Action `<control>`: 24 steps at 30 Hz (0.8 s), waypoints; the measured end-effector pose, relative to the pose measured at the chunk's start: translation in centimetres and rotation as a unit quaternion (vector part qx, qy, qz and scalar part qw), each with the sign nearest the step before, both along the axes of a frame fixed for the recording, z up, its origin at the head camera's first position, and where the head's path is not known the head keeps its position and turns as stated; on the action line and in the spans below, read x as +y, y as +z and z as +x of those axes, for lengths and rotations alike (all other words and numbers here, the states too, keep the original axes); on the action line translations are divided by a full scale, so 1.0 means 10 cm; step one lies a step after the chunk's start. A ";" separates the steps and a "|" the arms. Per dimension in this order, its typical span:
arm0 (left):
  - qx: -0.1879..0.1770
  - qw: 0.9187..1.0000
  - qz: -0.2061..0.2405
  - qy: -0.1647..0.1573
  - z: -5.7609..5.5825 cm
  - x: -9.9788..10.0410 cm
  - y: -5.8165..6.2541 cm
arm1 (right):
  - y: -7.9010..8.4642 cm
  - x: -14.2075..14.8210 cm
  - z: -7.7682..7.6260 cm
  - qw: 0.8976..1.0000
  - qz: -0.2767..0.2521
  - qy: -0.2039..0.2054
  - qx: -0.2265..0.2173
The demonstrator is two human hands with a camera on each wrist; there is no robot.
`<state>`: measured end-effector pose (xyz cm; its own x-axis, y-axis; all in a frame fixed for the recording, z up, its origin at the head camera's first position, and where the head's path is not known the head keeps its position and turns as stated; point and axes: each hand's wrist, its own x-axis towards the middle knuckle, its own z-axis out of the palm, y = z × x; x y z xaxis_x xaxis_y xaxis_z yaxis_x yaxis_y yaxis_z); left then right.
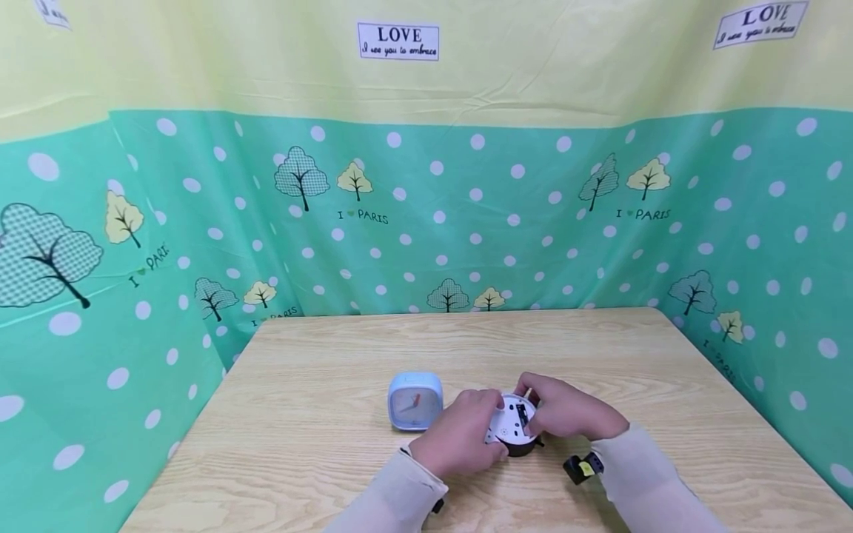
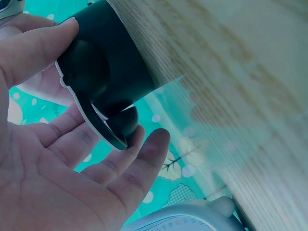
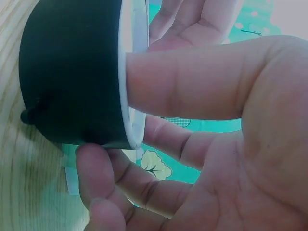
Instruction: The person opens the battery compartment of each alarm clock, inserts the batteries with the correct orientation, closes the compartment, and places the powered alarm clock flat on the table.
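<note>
A round black alarm clock (image 1: 505, 422) lies face down on the table, its white back with a dark battery slot turned up. The left hand (image 1: 463, 437) grips its left side. In the left wrist view the thumb lies on the black casing (image 2: 122, 55), the fingers spread round a curved, white-edged part beside it. The right hand (image 1: 566, 409) holds the opposite side. In the right wrist view its thumb (image 3: 183, 84) presses onto the white back, partly hiding it, while fingertips touch the black side (image 3: 72, 72). The clock's face is hidden.
A light blue square alarm clock (image 1: 415, 401) stands upright just left of the black clock, close to the left hand. The wooden table (image 1: 320, 370) is bordered at the back and sides by a green and yellow patterned curtain (image 1: 400, 244).
</note>
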<state>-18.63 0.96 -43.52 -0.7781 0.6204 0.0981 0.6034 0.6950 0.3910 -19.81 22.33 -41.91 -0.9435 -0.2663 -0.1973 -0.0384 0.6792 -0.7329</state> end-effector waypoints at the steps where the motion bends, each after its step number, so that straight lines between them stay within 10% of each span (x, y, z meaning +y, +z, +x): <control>1: 0.000 1.000 0.000 0.000 0.00 0.00 0.00 | 0.00 0.00 0.00 1.000 0.001 0.000 0.000; 24: 0.013 1.000 0.004 -0.003 0.01 -0.01 0.01 | -0.05 -0.02 -0.04 0.996 0.066 -0.019 0.047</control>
